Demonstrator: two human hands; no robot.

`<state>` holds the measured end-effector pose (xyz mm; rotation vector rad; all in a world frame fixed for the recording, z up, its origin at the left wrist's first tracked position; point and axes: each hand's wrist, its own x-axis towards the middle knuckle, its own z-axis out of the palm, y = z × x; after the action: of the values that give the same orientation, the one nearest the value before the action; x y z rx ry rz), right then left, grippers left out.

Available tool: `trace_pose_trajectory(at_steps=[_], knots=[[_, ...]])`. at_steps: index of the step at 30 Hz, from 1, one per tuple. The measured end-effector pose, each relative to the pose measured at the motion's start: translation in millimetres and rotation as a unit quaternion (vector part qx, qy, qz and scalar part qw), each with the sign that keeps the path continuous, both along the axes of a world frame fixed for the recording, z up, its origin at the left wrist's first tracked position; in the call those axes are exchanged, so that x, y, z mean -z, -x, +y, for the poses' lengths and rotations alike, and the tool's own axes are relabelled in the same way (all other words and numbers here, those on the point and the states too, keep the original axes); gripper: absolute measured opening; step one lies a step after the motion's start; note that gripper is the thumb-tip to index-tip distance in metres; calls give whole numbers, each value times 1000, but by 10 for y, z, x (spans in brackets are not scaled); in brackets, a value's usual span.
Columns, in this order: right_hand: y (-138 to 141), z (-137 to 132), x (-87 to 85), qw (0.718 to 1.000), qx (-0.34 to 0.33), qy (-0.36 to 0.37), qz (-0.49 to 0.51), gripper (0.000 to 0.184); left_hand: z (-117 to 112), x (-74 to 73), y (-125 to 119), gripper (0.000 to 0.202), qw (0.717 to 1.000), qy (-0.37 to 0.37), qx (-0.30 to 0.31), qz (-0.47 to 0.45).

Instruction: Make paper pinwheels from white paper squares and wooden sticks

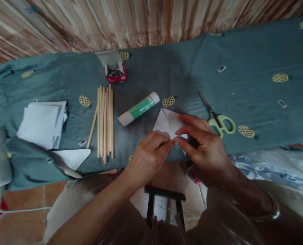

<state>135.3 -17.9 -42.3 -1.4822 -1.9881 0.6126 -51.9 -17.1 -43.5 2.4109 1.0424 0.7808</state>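
A white folded paper (168, 122) lies on the teal cloth-covered table (256, 102), near its front edge. My left hand (147, 156) and my right hand (205, 149) meet over the paper's near corner. Both hands have their fingers pressed together on the paper, pinching its lower edge. The near part of the paper is hidden under my fingers.
A glue stick (138, 109) lies just left of the paper. Several wooden sticks (104, 122) lie side by side further left. A red box of clips (115, 72) is behind them. Green-handled scissors (216, 117) lie to the right. A stack of white paper (42, 123) is at far left.
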Motion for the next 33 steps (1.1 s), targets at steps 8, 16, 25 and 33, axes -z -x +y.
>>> trace_pose_trajectory(at_steps=[8,16,25,33], knots=[[11,-50,17,995,-48,-74,-46,19,-1,-4,4,17,1000,1,2,3],[100,-134,77,991,-34,-116,-52,27,-8,11,7,16,1000,-2,5,0],[65,-101,65,996,-32,-81,-6,26,-26,21,5,13,1000,-4,-21,9],[26,-88,58,996,-47,-71,-13,29,-23,16,3,13,1000,-12,-19,8]])
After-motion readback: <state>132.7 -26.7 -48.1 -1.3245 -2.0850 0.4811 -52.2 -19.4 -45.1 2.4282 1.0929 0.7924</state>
